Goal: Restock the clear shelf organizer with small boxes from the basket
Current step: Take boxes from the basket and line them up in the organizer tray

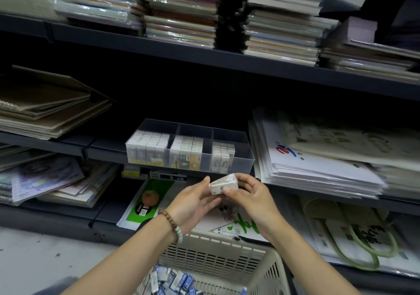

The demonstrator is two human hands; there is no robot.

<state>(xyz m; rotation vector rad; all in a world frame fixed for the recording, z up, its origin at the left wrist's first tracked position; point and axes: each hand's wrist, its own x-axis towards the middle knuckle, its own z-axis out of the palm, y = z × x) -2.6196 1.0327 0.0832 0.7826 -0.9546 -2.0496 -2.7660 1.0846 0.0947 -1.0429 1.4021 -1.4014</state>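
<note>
- Above beige basket (216, 243), right hand (250, 194) pinching white boxes (223, 183), thumb in front, fingers curled behind; left hand (193, 201) nearly straight, fingertips (207, 179) touching their end.
- Likely to fan apart and drop if pinch slackens on way up to shelf (109, 146).
- Basket: loose blue-and-white small boxes (172, 281).
- Clear organizer (247, 158): three compartments, left and middle packed, right part-filled.

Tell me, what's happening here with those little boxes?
A person is restocking a dark metal shelf. Their right hand holds a small stack of white cardboard boxes, and the left hand steadies it with straight fingers, just in front of the clear plastic three-compartment organizer. Its right compartment has room left. Below sits a beige plastic basket holding more small blue-and-white boxes.
</note>
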